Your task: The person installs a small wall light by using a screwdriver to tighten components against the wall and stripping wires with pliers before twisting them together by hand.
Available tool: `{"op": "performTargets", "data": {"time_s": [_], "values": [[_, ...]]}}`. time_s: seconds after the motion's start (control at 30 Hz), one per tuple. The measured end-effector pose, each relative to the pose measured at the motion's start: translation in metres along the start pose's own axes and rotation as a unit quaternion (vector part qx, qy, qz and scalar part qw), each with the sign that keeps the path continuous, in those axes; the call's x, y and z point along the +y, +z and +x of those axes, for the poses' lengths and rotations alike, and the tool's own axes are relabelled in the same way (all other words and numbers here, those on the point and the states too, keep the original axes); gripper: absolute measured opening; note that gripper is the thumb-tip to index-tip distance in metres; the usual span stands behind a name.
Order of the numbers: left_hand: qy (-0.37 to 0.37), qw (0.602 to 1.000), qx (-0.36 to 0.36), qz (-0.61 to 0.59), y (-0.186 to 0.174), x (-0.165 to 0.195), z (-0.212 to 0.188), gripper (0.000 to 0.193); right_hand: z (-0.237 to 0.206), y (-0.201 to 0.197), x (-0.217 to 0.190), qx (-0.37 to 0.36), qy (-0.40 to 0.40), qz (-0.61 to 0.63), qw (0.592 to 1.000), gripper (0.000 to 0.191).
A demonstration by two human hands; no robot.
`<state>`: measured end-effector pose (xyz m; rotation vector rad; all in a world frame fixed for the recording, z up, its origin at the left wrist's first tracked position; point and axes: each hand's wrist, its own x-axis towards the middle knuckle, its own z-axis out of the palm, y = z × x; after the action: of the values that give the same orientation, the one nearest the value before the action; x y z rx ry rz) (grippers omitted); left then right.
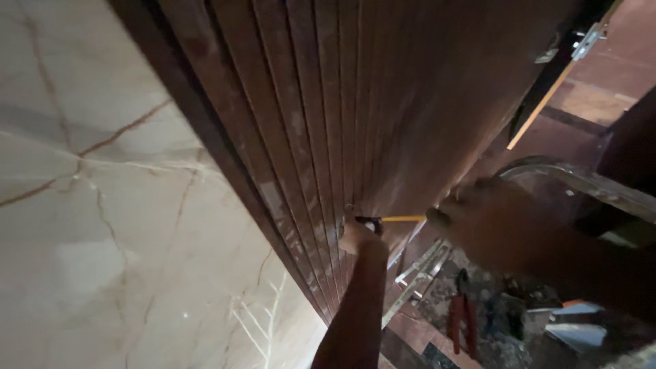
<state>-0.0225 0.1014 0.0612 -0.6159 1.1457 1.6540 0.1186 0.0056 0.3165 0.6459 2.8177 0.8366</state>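
A brown fluted wooden panel point(321, 123) runs along a pale marble wall point(102, 205). My left hand point(357, 236) presses the tip of a yellow measuring tape point(403, 219) against the grooved face of the panel, fingers pinched on it. My right hand point(488, 229) is in shadow to the right, closed around the tape's dark case point(437, 217). The short yellow blade is stretched level between the two hands.
A metal ladder point(420, 270) stands below the hands. Red-handled pliers point(462, 321) lie on the cluttered floor beneath. A curved metal rail point(581, 181) passes at the right, and a thin wooden strip point(540, 109) leans by a dark door edge with a metal hinge point(589, 37).
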Motion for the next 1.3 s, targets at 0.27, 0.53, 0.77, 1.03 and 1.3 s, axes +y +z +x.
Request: {"op": "performTargets", "data": {"time_s": [0.27,0.53,0.77,1.03,1.3], "values": [[-0.010,0.998,-0.015,-0.054,0.005,-0.008,0.016,0.022,0.012,0.001,0.027,-0.323,0.440,0.387,0.743,0.040],[0.004,0.999,-0.029,-0.015,0.006,-0.006,0.005,0.031,-0.014,0.011,0.013,-0.152,0.318,0.311,0.883,0.028],[0.039,0.999,-0.024,-0.004,0.002,-0.013,0.015,0.037,-0.019,0.033,0.012,-0.275,0.192,0.178,0.925,0.034],[0.139,0.963,-0.039,0.229,0.002,-0.027,0.029,0.030,-0.045,0.030,0.012,-0.114,0.121,0.093,0.982,0.044],[0.042,0.993,-0.085,0.069,0.021,-0.029,0.003,0.032,-0.036,0.005,0.042,-0.292,0.466,0.370,0.749,0.053]]}}
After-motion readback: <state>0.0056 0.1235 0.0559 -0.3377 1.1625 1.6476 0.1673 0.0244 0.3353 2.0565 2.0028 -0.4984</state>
